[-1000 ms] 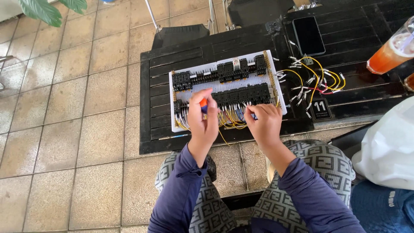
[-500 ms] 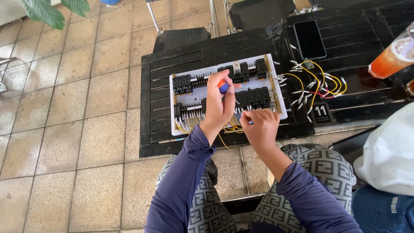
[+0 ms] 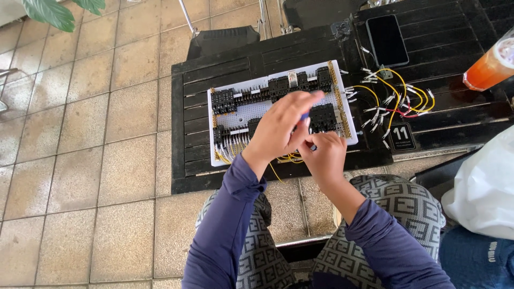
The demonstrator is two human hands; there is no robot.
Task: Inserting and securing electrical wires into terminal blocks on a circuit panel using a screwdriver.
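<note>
The white board point(image 3: 278, 115) is taken as landmark. Its near middle is covered by the left hand point(image 3: 281, 131) and right hand point(image 3: 321, 155), so that stretch is blocked. Its far edge is lined with black relay blocks point(image 3: 224, 100), while bare perforated panel is left between the rows at its left half. Just right of the board, passage is hindered by a tangle of loose wires point(image 3: 399, 101). Beyond those, a phone point(image 3: 386, 40) and an orange drink point(image 3: 490, 67) are set. Left of the board, bare black table slats point(image 3: 195, 123) are left open.
</note>
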